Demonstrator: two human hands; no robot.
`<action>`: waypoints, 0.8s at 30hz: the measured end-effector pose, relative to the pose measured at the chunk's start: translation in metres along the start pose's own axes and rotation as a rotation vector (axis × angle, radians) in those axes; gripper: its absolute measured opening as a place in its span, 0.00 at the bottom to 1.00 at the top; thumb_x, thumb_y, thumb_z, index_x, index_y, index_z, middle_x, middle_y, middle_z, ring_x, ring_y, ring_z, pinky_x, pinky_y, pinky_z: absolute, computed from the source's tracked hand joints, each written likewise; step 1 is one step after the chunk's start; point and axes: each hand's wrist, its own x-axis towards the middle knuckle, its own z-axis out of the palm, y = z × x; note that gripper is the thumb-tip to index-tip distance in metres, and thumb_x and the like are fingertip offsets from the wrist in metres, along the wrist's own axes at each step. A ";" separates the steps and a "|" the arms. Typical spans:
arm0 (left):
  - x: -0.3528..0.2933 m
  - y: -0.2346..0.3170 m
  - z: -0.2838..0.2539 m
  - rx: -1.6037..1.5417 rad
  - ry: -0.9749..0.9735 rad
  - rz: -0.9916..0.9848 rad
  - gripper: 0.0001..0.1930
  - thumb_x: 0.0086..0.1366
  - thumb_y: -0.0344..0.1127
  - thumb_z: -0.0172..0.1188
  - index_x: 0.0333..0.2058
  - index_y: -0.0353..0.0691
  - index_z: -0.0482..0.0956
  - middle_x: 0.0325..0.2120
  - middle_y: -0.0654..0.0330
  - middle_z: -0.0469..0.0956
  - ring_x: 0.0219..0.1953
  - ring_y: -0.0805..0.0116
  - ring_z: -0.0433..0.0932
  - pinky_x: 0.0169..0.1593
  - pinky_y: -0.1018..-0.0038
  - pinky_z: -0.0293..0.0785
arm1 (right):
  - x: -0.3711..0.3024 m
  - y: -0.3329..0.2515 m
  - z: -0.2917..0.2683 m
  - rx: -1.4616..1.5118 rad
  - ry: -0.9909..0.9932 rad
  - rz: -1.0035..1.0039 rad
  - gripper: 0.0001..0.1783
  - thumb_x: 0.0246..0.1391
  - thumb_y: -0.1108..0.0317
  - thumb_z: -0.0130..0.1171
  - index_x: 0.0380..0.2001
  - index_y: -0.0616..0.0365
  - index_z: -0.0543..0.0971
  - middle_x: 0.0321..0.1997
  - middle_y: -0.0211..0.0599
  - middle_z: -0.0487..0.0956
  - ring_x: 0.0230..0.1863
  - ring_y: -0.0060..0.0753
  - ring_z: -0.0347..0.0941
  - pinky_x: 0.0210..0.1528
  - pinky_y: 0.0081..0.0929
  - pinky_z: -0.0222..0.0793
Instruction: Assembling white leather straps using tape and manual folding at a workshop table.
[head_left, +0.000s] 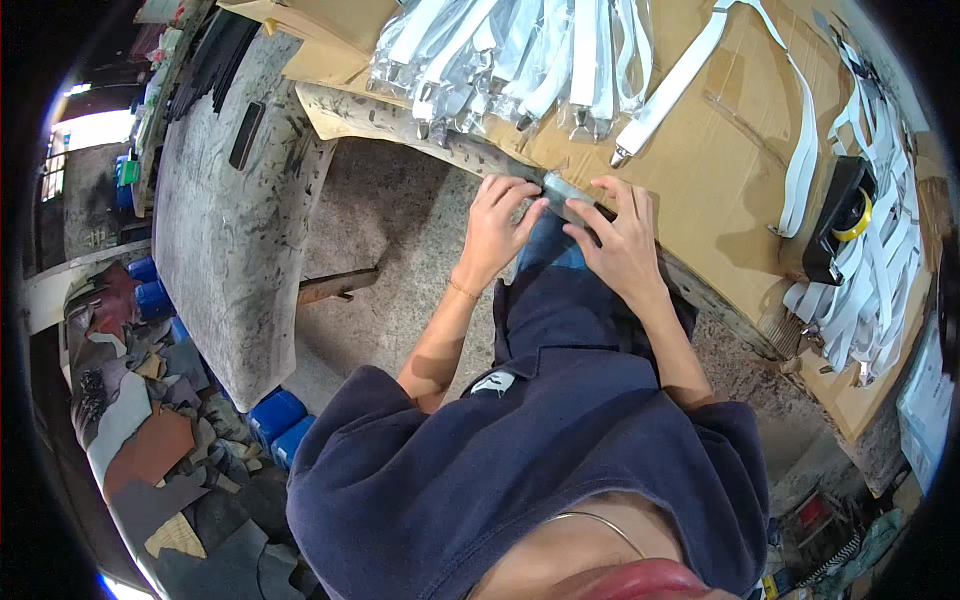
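Observation:
Over my lap, at the front edge of the cardboard-covered table, my two hands work at a small piece of clear plastic, seemingly a plastic bag (567, 188). My left hand (500, 222) has its fingers bent, thumb and fingertips pinched at the plastic's left end. My right hand (622, 240) pinches its right side between thumb and index finger, other fingers raised. Just beyond lie several white suspenders in clear bags (520, 70). An unbagged pair of white suspenders (685, 75) with metal clips is spread out to the right.
At the right, a black tape dispenser (832, 225) with a yellow roll stands beside a heap of loose white suspenders (880, 270). A dark phone (247, 135) rests on the worn board (215, 250) at left. Leather-like scraps (150, 445) and blue containers (275, 415) lie beyond it.

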 end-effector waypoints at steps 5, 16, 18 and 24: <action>0.006 0.000 0.014 -0.060 0.044 -0.148 0.10 0.53 0.30 0.66 0.34 0.36 0.78 0.33 0.56 0.75 0.37 0.58 0.73 0.42 0.67 0.69 | 0.005 0.010 0.009 0.154 0.051 0.119 0.07 0.47 0.71 0.64 0.32 0.58 0.82 0.37 0.36 0.76 0.39 0.39 0.70 0.42 0.33 0.67; 0.013 0.028 0.051 0.174 0.174 -0.382 0.14 0.52 0.35 0.62 0.34 0.36 0.68 0.36 0.50 0.63 0.42 0.50 0.61 0.46 0.57 0.59 | 0.027 0.007 0.001 0.364 0.268 0.381 0.05 0.52 0.71 0.62 0.30 0.63 0.81 0.32 0.40 0.80 0.34 0.34 0.74 0.38 0.26 0.70; 0.012 0.031 0.054 0.184 0.197 -0.390 0.15 0.52 0.34 0.62 0.34 0.36 0.68 0.36 0.49 0.63 0.42 0.50 0.61 0.46 0.57 0.59 | 0.032 0.000 -0.016 0.418 0.464 0.359 0.07 0.54 0.71 0.61 0.31 0.64 0.81 0.33 0.40 0.79 0.35 0.32 0.74 0.44 0.27 0.69; 0.016 0.034 0.065 0.135 0.216 -0.410 0.15 0.50 0.34 0.61 0.33 0.35 0.67 0.36 0.49 0.63 0.42 0.49 0.61 0.46 0.56 0.59 | 0.004 -0.010 -0.190 0.753 0.929 0.169 0.12 0.61 0.68 0.44 0.37 0.66 0.73 0.37 0.43 0.74 0.36 0.33 0.72 0.40 0.28 0.71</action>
